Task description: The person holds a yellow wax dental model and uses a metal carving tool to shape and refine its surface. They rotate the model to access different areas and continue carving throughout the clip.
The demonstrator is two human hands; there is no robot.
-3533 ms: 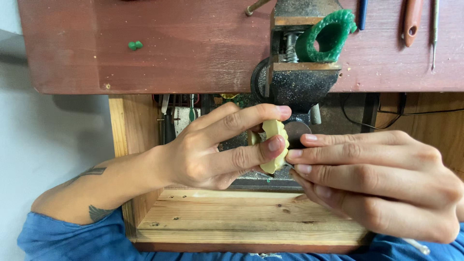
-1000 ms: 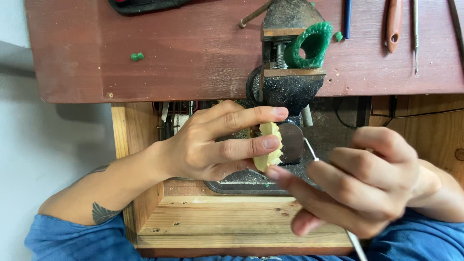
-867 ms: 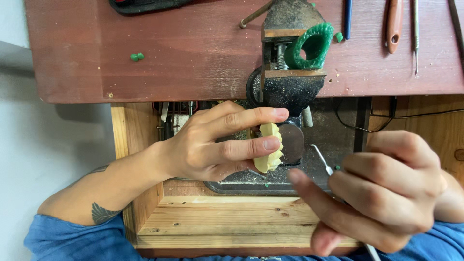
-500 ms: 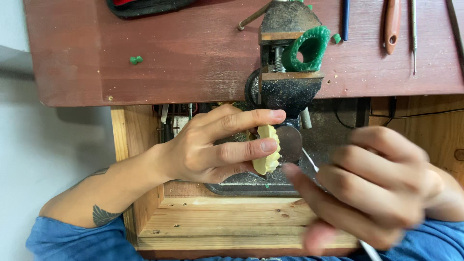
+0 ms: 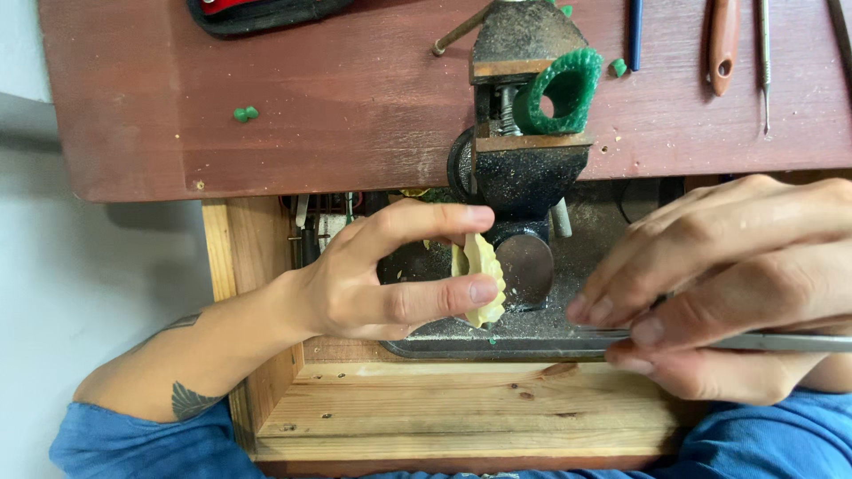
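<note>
My left hand point(image 5: 373, 275) pinches a small pale yellow carved piece point(image 5: 482, 277) between thumb and fingertips, holding it upright over a dark tray point(image 5: 497, 344) in an open wooden drawer. My right hand point(image 5: 728, 293) is closed around a thin metal tool point(image 5: 763, 341) that lies roughly level, its tip end pointing left toward the yellow piece but apart from it. Just beyond my hands a small black bench vise point(image 5: 524, 142) clamps a green ring-shaped wax piece point(image 5: 561, 89).
A reddish wooden bench top point(image 5: 337, 106) spans the upper view, with green crumbs point(image 5: 243, 113), a dark pouch point(image 5: 257, 12) and several hand tools point(image 5: 723, 44) at the far edge. The wooden drawer point(image 5: 461, 412) holds dust and small items at its back.
My right hand has turned the metal tool from an upright slant to nearly level and shifted right and closer to the camera. My left hand keeps the yellow piece in the same place.
</note>
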